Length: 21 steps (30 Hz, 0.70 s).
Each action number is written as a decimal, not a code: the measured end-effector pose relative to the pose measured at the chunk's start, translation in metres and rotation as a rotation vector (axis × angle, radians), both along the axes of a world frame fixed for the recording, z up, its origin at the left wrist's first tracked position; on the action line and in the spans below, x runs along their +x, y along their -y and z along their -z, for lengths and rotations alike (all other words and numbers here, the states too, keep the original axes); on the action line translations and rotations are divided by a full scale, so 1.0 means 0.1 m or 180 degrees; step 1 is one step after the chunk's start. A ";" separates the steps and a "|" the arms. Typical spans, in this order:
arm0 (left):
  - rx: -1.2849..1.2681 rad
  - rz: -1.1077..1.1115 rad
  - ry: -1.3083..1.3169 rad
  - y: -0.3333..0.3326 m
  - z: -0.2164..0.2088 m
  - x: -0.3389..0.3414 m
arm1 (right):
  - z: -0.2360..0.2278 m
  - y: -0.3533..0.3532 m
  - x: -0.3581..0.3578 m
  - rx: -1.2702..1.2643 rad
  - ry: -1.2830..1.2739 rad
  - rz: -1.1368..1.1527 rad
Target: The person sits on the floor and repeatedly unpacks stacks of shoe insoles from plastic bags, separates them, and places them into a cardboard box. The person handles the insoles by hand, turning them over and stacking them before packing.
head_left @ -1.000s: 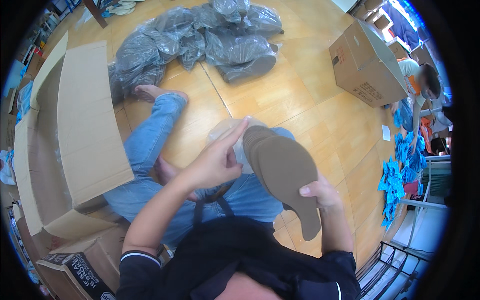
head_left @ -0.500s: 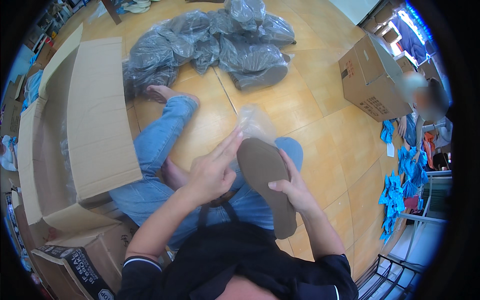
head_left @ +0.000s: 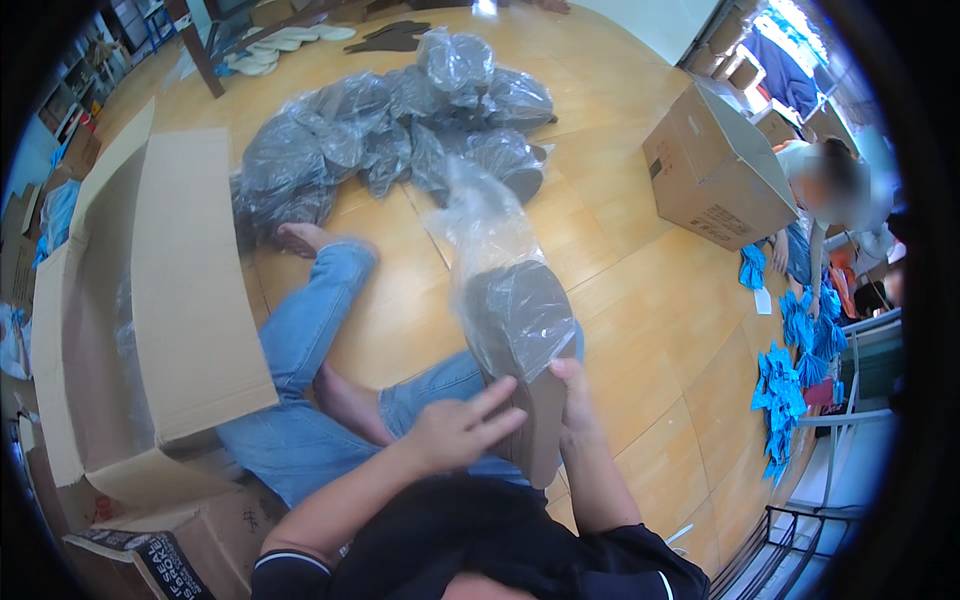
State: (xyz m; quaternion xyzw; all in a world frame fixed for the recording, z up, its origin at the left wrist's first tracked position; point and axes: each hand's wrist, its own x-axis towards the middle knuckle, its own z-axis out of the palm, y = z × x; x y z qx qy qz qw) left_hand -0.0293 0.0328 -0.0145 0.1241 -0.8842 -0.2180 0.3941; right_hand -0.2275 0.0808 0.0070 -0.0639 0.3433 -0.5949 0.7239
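A brown shoe sole [head_left: 545,425] is held in front of my lap, its wide end pointing away from me. A clear plastic bag [head_left: 485,225] covers that wide end and trails off beyond it; the narrow end is bare. My right hand [head_left: 575,400] grips the sole by its right edge, with the thumb near the bag's mouth and the other fingers mostly hidden. From the left, my left hand [head_left: 465,430] reaches over the sole. Its fingers are stretched out and apart against the bare part, slightly blurred.
Beyond my feet lies a heap of bagged brown soles [head_left: 390,120]. An open cardboard box [head_left: 200,290] stands close on my left. Another carton [head_left: 715,170] is at the far right beside a person [head_left: 835,190], near blue bundles [head_left: 780,400]. Pale soles [head_left: 285,45] lie far off.
The plastic bag has gone from behind the sole to over its wide end. My left hand has come nearer to me, onto the sole's bare part. The view has shifted slightly.
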 end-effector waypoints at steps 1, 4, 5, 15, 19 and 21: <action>0.0458 -0.0511 -0.0216 0.07 0.01 0.00 | 0.00 0.01 0.01 -0.0092 -0.0106 0.0062; 0.2879 -0.1873 -0.1924 0.35 0.01 -0.23 | -0.03 0.09 0.07 -0.0055 -0.0442 0.0074; 0.3841 -0.1305 -0.2080 0.50 0.01 -0.29 | -0.03 0.13 0.10 -0.0266 -0.0656 0.0012; 0.4968 -0.0113 -0.1554 0.60 0.26 -0.46 | 0.07 0.11 0.13 -0.0036 -0.0169 0.0205; 0.4607 -0.0818 -0.1658 0.59 0.33 -0.42 | 0.17 0.08 0.14 -0.0076 -0.0215 0.0017; 0.4648 -0.0544 -0.1975 0.62 0.35 -0.43 | 0.21 0.08 0.16 0.0033 -0.0291 -0.0042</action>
